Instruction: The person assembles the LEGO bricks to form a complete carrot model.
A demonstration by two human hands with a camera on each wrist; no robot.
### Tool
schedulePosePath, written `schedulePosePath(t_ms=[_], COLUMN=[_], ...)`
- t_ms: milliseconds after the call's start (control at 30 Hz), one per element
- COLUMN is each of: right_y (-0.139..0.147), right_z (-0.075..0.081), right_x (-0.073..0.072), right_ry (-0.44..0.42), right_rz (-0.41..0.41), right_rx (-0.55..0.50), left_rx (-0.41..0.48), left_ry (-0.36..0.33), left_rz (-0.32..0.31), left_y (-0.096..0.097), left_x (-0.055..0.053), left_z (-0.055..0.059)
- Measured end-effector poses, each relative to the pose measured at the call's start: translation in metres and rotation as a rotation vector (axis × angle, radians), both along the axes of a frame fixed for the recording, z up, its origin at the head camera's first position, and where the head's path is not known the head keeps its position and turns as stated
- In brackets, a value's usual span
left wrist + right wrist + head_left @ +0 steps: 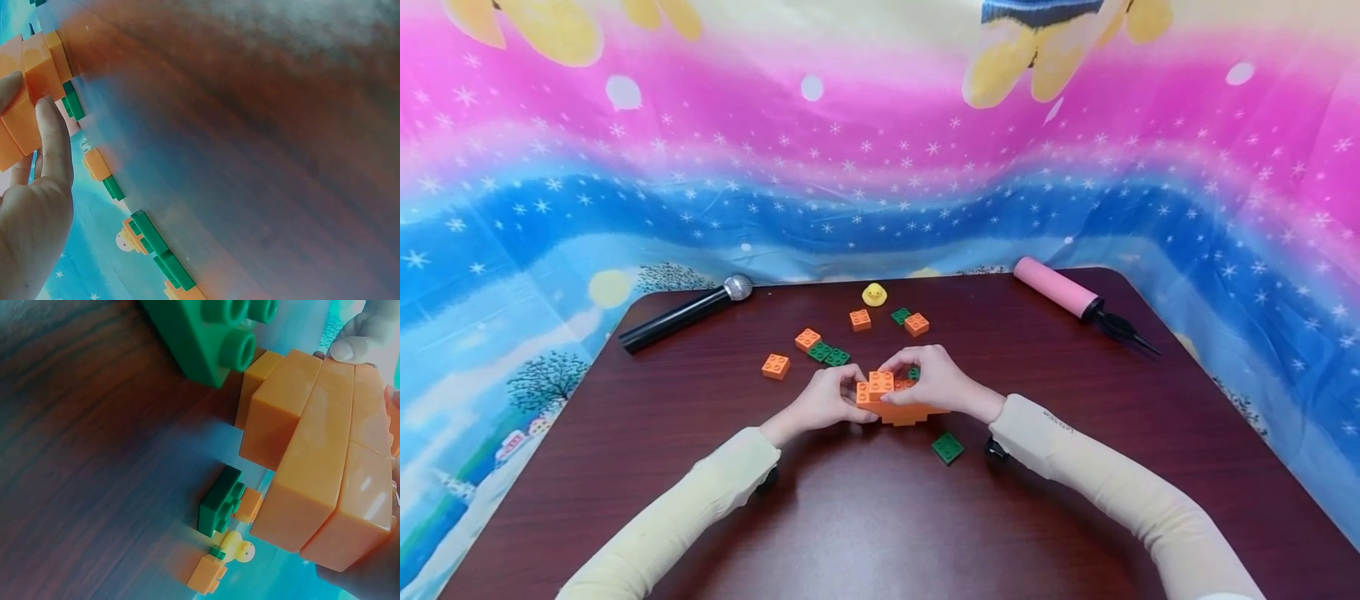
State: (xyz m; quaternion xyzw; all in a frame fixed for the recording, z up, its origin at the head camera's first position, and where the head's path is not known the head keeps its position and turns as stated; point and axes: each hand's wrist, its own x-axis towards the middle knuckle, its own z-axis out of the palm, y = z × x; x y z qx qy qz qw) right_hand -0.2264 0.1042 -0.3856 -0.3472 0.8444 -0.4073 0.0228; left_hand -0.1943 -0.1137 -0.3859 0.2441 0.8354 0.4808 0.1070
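Before a pink-and-blue cloth (880, 167), the dark desk (850, 525) bears a microphone (681, 319) left, a pink pump (1060, 289) right, loose bricks (776, 367) between, left hand (826, 398) and right hand (936, 383) with fingers curled round an orange build (907, 414) below centre.

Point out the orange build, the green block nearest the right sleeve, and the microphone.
Orange build (904, 411), head view: front side.
Green block (948, 447), head view: studded top.
Microphone (685, 313), head view: black handle.

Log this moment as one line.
left hand: grips orange build | right hand: grips same build | green block near right wrist: on table | microphone: far left | pink pump: far right
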Motion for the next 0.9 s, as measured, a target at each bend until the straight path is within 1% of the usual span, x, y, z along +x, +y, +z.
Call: schedulePosePath(t_ms=[133, 367, 567, 700, 900], right_y=[0.000, -0.001, 0.000, -0.001, -0.002], right_z=[0.002, 0.003, -0.001, -0.001, -0.002], right_x=[0.002, 0.003, -0.002, -0.003, -0.003], right_ry=[-0.002, 0.004, 0.002, 0.002, 0.022], right_rz=[0.000, 0.010, 0.009, 0.028, 0.028], right_rx=[0.023, 0.026, 0.024, 0.023, 0.054], left_rx=[0.006, -0.012, -0.029, -0.041, -0.035], left_ry=[-0.001, 0.031, 0.037, 0.036, 0.034], left_rz=[-0.004, 0.011, 0.023, 0.027, 0.027], left_y=[0.001, -0.005, -0.006, -0.007, -0.006], left_x=[0.000, -0.021, -0.023, -0.023, -0.022], left_z=[-0.001, -0.034, -0.035, -0.036, -0.035])
